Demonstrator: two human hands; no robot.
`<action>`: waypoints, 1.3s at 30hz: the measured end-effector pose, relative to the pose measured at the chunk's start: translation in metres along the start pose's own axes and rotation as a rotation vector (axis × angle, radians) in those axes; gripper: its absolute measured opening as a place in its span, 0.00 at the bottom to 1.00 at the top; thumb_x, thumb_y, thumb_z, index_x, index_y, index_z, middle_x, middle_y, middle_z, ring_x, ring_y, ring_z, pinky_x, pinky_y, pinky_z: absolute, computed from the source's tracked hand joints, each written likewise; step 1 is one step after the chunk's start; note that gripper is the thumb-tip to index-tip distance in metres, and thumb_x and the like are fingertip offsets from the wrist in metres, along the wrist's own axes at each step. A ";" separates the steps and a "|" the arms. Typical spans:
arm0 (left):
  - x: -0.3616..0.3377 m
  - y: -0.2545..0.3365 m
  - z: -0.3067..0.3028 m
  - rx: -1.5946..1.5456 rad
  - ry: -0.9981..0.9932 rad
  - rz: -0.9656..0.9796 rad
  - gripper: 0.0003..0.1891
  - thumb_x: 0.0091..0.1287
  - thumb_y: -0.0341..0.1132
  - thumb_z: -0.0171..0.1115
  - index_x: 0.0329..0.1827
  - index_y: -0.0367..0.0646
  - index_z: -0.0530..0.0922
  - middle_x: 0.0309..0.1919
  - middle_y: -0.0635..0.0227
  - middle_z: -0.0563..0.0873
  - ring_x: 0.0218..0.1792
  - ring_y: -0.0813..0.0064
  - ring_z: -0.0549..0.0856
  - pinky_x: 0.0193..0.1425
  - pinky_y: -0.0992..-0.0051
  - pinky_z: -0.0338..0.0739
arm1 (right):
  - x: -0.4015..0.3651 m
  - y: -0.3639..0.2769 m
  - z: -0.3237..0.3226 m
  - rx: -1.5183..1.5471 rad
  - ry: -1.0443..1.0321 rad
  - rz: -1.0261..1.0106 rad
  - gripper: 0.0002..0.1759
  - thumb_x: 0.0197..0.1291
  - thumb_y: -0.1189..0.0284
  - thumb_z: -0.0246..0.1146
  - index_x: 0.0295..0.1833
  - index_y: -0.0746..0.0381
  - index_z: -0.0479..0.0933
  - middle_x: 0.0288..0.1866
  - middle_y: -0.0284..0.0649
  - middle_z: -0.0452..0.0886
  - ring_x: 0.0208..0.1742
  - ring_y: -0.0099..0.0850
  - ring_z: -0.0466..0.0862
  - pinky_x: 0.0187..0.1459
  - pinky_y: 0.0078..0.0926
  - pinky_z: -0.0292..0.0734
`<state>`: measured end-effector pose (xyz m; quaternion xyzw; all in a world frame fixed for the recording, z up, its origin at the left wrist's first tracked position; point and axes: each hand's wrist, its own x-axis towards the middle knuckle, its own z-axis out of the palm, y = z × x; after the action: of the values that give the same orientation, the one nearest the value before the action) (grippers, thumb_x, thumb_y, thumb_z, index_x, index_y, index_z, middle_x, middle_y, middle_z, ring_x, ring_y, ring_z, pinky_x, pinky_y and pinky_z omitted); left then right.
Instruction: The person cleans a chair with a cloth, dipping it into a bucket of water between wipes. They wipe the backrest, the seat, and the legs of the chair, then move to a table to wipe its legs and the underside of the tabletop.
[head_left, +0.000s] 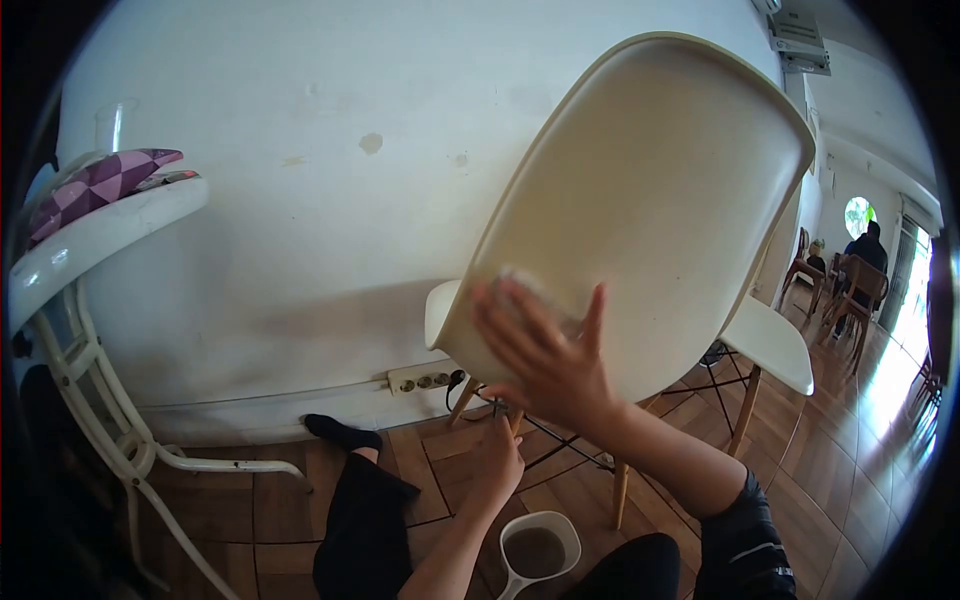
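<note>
A cream moulded chair point(660, 190) with wooden legs fills the middle and right, its broad shell towards me. My right hand point(548, 365) presses on the shell's lower left, fingers smeared by motion and partly spread. A small whitish thing point(512, 277) shows under its fingertips; its kind is not clear. Lower down, my left hand point(497, 458) is closed around the top of a wooden chair leg point(516, 421), its fingers partly hidden. A white dipper point(573, 540) with murky brownish liquid stands on the floor between my legs.
A power strip point(420, 379) with a black plug lies along the wall base. A white table point(110, 235) with a purple patterned item stands left on metal legs. Another pale seat point(770, 345) is behind the chair. Far right, a person point(870, 250) sits among brown chairs.
</note>
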<state>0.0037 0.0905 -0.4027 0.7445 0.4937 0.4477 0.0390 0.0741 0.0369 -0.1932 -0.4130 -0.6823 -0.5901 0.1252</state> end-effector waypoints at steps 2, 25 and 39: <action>0.001 -0.009 0.008 0.013 -0.096 0.057 0.16 0.61 0.31 0.59 0.49 0.39 0.66 0.40 0.54 0.78 0.40 0.54 0.81 0.42 0.56 0.74 | -0.030 -0.022 0.022 -0.014 -0.009 -0.103 0.47 0.48 0.30 0.43 0.71 0.43 0.57 0.75 0.25 0.51 0.76 0.25 0.49 0.62 0.77 0.30; 0.001 -0.002 0.000 -0.069 -0.034 0.030 0.22 0.62 0.29 0.59 0.55 0.32 0.60 0.41 0.45 0.76 0.41 0.46 0.80 0.40 0.54 0.75 | 0.025 0.159 -0.033 0.168 0.577 0.531 0.33 0.65 0.42 0.36 0.71 0.44 0.58 0.75 0.43 0.43 0.75 0.43 0.49 0.62 0.72 0.22; 0.001 -0.005 0.004 -0.096 -0.021 0.017 0.15 0.63 0.29 0.58 0.48 0.34 0.63 0.37 0.48 0.76 0.40 0.46 0.79 0.40 0.52 0.73 | -0.029 0.184 0.015 0.538 0.652 0.928 0.44 0.61 0.34 0.28 0.75 0.49 0.45 0.77 0.42 0.40 0.77 0.44 0.39 0.65 0.68 0.25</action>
<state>0.0027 0.0953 -0.4068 0.7505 0.4648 0.4636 0.0762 0.2278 0.0319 -0.0873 -0.4187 -0.4834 -0.3775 0.6697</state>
